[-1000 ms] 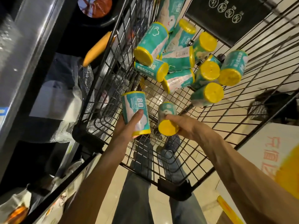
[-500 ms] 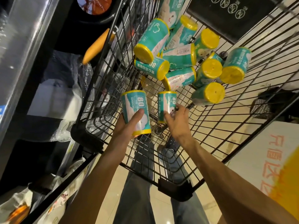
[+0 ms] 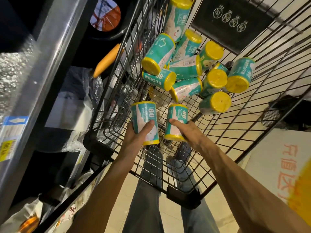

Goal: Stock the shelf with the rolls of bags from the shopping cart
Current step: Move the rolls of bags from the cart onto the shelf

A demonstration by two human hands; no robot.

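Your left hand [image 3: 136, 138] and right hand [image 3: 190, 133] each grip a roll inside the cart [image 3: 185, 187]. Lift both out, then swing left to the shelf [image 3: 42, 68].

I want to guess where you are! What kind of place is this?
Most likely a shop: a black wire shopping cart holding teal-and-yellow rolls of bags, beside a metal shelf with a yellow price tag.

carrier: black wire shopping cart [image 3: 252, 125], seen from above | load: pile of teal rolls of bags [image 3: 186, 69] with yellow ends, heaped on the wire bottom toward the far end, touching one another | shelf [image 3: 42, 68] at left, metal edge with price tags [image 3: 10, 145] | shelf contents: clear-wrapped packs [image 3: 70, 106], dim | floor [image 3: 121, 199]: pale tile
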